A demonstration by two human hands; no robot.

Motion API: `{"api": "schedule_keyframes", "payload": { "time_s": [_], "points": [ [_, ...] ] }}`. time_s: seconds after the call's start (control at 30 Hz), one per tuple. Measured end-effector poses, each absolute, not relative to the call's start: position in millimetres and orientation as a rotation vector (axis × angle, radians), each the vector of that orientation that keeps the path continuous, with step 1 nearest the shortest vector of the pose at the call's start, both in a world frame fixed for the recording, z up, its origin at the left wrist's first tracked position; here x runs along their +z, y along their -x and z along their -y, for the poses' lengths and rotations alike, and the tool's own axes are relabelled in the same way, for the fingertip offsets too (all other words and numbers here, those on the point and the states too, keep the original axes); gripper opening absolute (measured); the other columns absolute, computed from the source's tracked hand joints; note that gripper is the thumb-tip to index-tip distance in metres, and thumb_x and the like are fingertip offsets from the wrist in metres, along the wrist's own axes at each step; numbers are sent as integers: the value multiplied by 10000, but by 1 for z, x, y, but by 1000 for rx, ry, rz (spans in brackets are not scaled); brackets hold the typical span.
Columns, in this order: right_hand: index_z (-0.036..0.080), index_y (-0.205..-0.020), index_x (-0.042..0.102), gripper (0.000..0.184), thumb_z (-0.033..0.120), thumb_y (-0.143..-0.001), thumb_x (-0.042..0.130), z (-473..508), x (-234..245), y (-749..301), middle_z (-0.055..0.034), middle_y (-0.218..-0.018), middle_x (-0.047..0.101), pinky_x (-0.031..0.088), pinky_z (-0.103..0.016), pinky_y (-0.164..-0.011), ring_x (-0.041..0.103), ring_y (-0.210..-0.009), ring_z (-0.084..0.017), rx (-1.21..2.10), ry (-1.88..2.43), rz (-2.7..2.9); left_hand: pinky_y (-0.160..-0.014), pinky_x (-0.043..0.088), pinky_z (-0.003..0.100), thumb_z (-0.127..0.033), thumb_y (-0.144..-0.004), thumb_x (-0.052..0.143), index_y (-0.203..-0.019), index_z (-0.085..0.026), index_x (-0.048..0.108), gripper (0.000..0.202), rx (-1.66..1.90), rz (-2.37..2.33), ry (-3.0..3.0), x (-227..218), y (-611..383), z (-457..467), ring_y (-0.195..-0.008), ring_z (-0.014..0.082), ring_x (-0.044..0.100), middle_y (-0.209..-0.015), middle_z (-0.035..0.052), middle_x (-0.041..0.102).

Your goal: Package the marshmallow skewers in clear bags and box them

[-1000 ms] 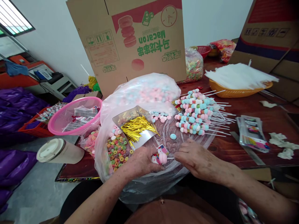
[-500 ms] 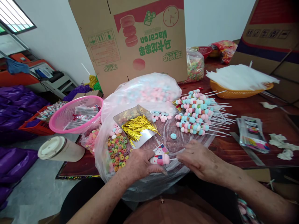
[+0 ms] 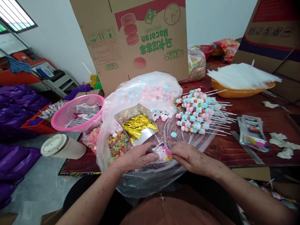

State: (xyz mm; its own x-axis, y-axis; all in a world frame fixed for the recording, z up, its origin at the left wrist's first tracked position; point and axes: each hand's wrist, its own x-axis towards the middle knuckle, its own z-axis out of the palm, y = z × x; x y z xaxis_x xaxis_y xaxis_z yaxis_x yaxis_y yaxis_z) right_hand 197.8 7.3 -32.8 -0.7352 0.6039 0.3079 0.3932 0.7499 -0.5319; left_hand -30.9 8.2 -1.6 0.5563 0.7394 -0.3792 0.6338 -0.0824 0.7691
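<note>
My left hand [image 3: 136, 157] and my right hand [image 3: 188, 157] meet over a clear plastic sheet [image 3: 161, 175] at the table's front edge. Both pinch a small printed pink-and-white wrapper [image 3: 162, 152] held between them; the candy skewer seen earlier is hidden inside or behind it. Just beyond my left hand lie a bundle of gold twist ties [image 3: 137, 125] on a clear packet and a heap of coloured ring candies [image 3: 118, 143]. A stack of finished marshmallow skewers [image 3: 197, 111] lies beyond my right hand.
A big bag of pink and blue marshmallows [image 3: 150, 90] sits before a Macaron carton [image 3: 138, 40]. A pink basket [image 3: 77, 112] and a lidded cup [image 3: 62, 147] stand left. An orange tray of white sleeves [image 3: 241, 81] and printed bags [image 3: 254, 134] lie right.
My hands have drawn together. The pink marshmallow skewer that showed between them is now covered by the printed wrapper, which both hands grip.
</note>
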Motion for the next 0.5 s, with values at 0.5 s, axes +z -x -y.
{"api": "schedule_keyframes", "payload": {
  "time_s": [0.5],
  "points": [
    [163,-1302,422,469,181,-835,462,-27,-28,-170,-76,-926,617,469,-325,-718,555,-779,-174,800,846,2292,-369,321,165,-551,-805,462,-706,-197,392,373,482,-1024,-927,-34,23,38,-417,53,373,-558,-70,400]
  ]
}}
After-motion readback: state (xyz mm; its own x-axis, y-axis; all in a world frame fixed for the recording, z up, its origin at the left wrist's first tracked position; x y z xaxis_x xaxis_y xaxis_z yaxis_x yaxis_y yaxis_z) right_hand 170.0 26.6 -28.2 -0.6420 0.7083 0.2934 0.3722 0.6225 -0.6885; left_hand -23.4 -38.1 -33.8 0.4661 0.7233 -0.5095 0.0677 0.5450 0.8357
